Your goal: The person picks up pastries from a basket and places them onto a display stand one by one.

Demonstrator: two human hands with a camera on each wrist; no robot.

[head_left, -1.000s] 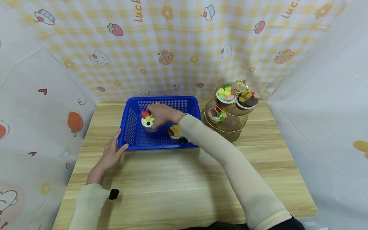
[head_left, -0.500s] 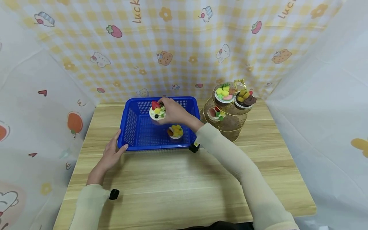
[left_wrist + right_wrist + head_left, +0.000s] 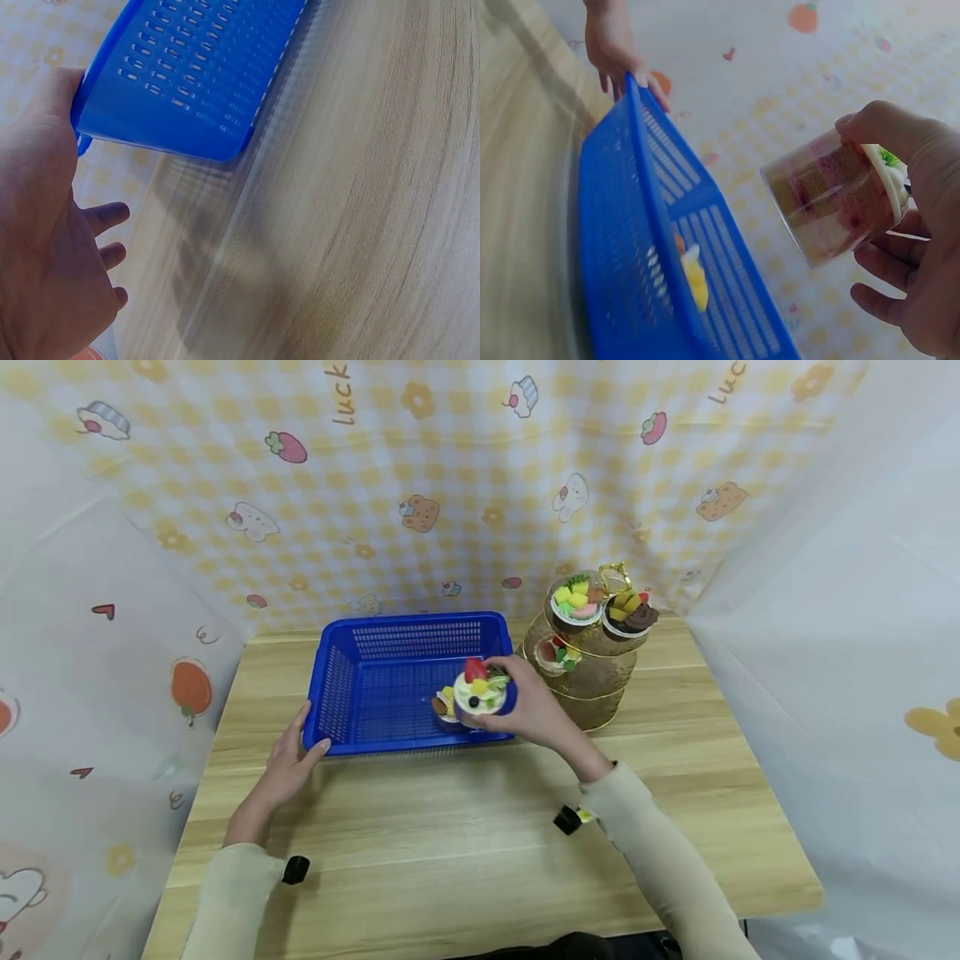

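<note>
Between thumb and fingers, my right hand [image 3: 536, 706] holds a clear dessert cup [image 3: 836, 199], raised over the right front of the blue plastic basket [image 3: 408, 747]. Layers of cake show through its side, and a strawberry, yellow fruit and cream top it in the head view. Partly hidden behind it, a second dessert cup [image 3: 444, 706] with yellow fruit sits in the basket. My left hand [image 3: 288, 760] grips the basket's front left corner, thumb at the rim; its other fingers [image 3: 109, 219] hang loosely outside in the left wrist view.
A tiered gold-rimmed stand [image 3: 596, 681] stands right of the basket. Two dessert cups, one with yellow and green topping [image 3: 576, 602] and one with chocolate cream [image 3: 628, 614], are on its top tier; another cup [image 3: 555, 656] sits below. A patterned curtain [image 3: 450, 485] hangs behind the table.
My right hand has lifted the strawberry-topped cup from the basket's left part and carried it rightward and nearer, over the second cup. The left hand stays at the basket's corner.
</note>
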